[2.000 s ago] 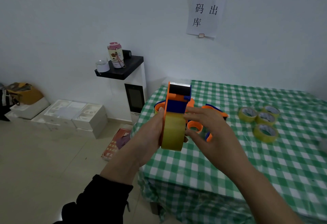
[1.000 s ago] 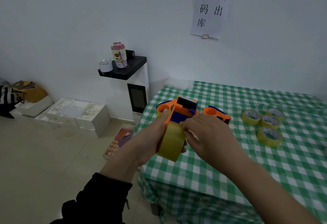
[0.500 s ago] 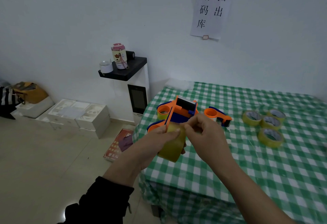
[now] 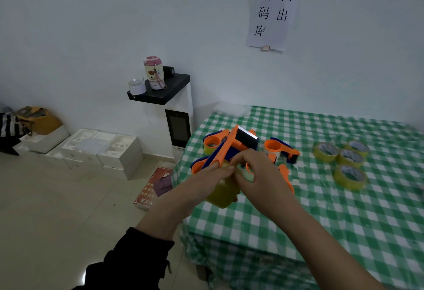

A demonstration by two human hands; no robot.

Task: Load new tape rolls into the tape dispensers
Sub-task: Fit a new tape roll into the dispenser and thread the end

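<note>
Head view has your left hand [image 4: 206, 176] gripping the orange-and-blue dispenser [image 4: 226, 148], held up over the left edge of the table [image 4: 321, 216], clear of the cloth. A yellow tape roll [image 4: 221, 192] appears already seated in the dispenser, just below your left fingers [image 4: 220, 169]. Your right hand [image 4: 254, 175] is curled in at the top of that roll, thumb and forefinger closed narrow as if pinching the tape's loose end. Whether the end is actually caught cannot be told, because the hand hides it.

By the look of it, the dispenser is light, stiff plastic, so a firm hold on its side plates should be safe. Keep off the toothed cutter [image 4: 249, 137] at its far end. The roll is probably rigid across its core, but the film is thin and sticky and will likely cling to itself or to your skin. Take the end by its very edge and draw it straight toward the cutter, not sideways, or it may crease or tear.

A cluster of spare rolls [image 4: 348, 176] lies further right on the table, well apart from your hands. Other dispensers [image 4: 281, 148] lie just beyond your hands.
</note>
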